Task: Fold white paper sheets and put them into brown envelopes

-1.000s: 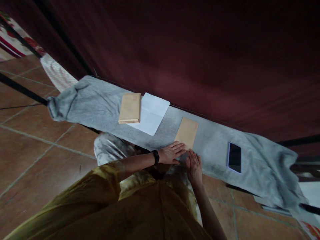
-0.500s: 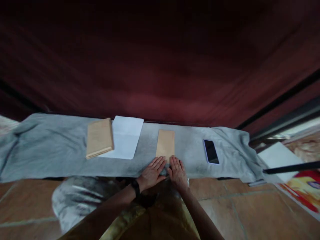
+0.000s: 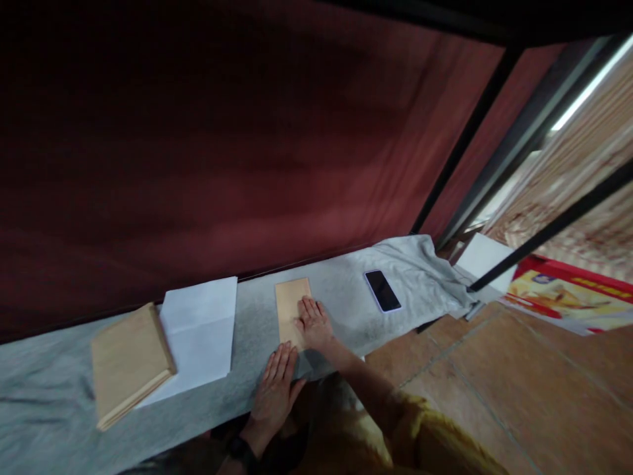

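Since the earlier frame the right hand has slid farther up the brown envelope, from its near end to its right edge. The left hand has its fingertips at the near end. Neither grip is closed: both hands are flattened, fingers extended, clasping nothing. The envelope lies flat on the cloth-covered surface, between white paper on the left, partly under a brown stack, and a phone on the right.
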Tool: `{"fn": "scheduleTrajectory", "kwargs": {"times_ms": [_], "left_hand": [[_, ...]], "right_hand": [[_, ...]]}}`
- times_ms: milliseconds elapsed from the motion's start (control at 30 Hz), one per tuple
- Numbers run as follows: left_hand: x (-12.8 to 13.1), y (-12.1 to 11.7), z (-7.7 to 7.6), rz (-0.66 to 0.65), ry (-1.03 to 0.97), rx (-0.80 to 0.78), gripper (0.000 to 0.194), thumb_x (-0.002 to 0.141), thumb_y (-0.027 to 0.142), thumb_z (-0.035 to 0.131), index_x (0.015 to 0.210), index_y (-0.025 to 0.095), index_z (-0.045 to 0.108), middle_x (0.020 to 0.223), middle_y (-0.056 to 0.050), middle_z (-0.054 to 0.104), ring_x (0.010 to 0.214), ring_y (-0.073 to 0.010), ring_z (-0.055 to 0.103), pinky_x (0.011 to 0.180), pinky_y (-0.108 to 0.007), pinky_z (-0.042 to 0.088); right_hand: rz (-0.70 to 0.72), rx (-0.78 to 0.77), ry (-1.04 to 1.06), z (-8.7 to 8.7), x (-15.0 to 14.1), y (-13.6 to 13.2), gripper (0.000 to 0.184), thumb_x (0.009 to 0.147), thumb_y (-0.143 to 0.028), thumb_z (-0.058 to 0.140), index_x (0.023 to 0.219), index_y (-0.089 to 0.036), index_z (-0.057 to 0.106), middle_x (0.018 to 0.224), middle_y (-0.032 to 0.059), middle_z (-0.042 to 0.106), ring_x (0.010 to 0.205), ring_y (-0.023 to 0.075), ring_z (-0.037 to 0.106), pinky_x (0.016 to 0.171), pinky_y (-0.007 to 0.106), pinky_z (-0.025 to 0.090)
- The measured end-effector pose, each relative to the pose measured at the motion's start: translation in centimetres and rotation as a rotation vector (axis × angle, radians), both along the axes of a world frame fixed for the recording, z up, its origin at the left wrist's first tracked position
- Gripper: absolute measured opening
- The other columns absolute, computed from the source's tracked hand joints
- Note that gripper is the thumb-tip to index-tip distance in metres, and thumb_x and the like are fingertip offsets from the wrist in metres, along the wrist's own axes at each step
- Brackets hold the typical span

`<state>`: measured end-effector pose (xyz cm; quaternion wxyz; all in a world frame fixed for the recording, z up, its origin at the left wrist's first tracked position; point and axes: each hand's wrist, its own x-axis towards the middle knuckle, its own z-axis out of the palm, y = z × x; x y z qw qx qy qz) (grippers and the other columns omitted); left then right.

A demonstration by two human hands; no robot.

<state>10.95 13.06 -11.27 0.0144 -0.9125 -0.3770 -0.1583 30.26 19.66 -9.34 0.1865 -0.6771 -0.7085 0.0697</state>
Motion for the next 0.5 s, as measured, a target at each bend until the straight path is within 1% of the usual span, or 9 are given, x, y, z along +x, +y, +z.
{"fn": "scheduleTrajectory", "kwargs": {"times_ms": [100,167,233,267,300,367,433,500], "left_hand": [[0.5,-0.1,0.1,0.079,-0.026,-0.061,0.058,0.097,0.046,0.044,0.145,0.014,0.051,0.153,-0.016,0.046,0.143,-0.0339,0.042,0.116,-0.053,0.038],[0.8,-0.1,0.2,0.103,-0.065,-0.116,0.055,0.096,0.044,0.045,0.14,0.015,0.056,0.152,-0.016,0.048,0.142,-0.0355,0.043,0.116,-0.054,0.038],[1.0,0.0,0.4,0.113,-0.119,-0.179,0.05,0.094,0.041,0.046,0.135,0.016,0.061,0.15,-0.015,0.052,0.141,-0.036,0.044,0.115,-0.055,0.039],[1.1,0.2,0.6,0.118,-0.155,-0.21,0.048,0.094,0.039,0.046,0.133,0.017,0.063,0.148,-0.014,0.054,0.141,-0.0357,0.045,0.115,-0.055,0.039],[1.2,0.3,0.8,0.13,-0.2,-0.244,0.045,0.093,0.038,0.046,0.13,0.019,0.065,0.147,-0.013,0.056,0.14,-0.035,0.046,0.115,-0.054,0.039],[1.3,0.9,1.2,0.181,-0.32,-0.329,0.041,0.091,0.037,0.047,0.123,0.023,0.068,0.143,-0.01,0.059,0.136,-0.0327,0.051,0.114,-0.051,0.042],[1.5,1.7,1.9,0.268,-0.471,-0.449,0.036,0.087,0.04,0.051,0.114,0.026,0.07,0.139,-0.008,0.063,0.131,-0.0308,0.057,0.111,-0.046,0.046],[1.7,2.7,2.7,0.383,-0.627,-0.614,0.034,0.081,0.043,0.059,0.107,0.025,0.07,0.132,-0.009,0.067,0.127,-0.0308,0.059,0.108,-0.043,0.049]], "right_hand": [[-0.046,-0.059,0.047,0.8,1.3,2.9,0.06,0.104,-0.041,0.039,0.155,-0.008,0.032,0.16,0.0169,0.033,0.15,0.0262,0.029,0.122,0.047,0.022],[-0.074,-0.066,0.061,1.3,2.2,4.2,0.058,0.105,-0.038,0.037,0.154,-0.009,0.033,0.16,0.016,0.034,0.15,0.0249,0.03,0.122,0.047,0.021],[-0.091,-0.062,0.063,1.6,2.7,4.5,0.057,0.105,-0.038,0.037,0.154,-0.009,0.034,0.159,0.0159,0.035,0.149,0.025,0.031,0.122,0.047,0.021],[-0.094,-0.063,0.063,1.7,2.7,4.1,0.057,0.104,-0.038,0.038,0.153,-0.008,0.036,0.159,0.0162,0.036,0.149,0.0256,0.032,0.122,0.047,0.022],[-0.093,-0.063,0.064,1.6,2.7,3.5,0.057,0.104,-0.038,0.038,0.152,-0.008,0.037,0.158,0.0166,0.036,0.148,0.0265,0.033,0.122,0.048,0.022],[-0.074,-0.06,0.067,1.2,2.3,1.2,0.056,0.104,-0.038,0.04,0.151,-0.008,0.04,0.158,0.0168,0.038,0.148,0.0277,0.034,0.122,0.048,0.024],[-0.001,-0.011,0.079,0.5,1.8,-2.0,0.058,0.104,-0.04,0.041,0.151,-0.007,0.04,0.158,0.0172,0.037,0.148,0.0282,0.034,0.122,0.046,0.024],[0.081,0.028,0.084,-0.1,1.5,-5.3,0.061,0.102,-0.043,0.046,0.154,-0.011,0.037,0.159,0.015,0.036,0.148,0.0268,0.034,0.123,0.046,0.025]]}}
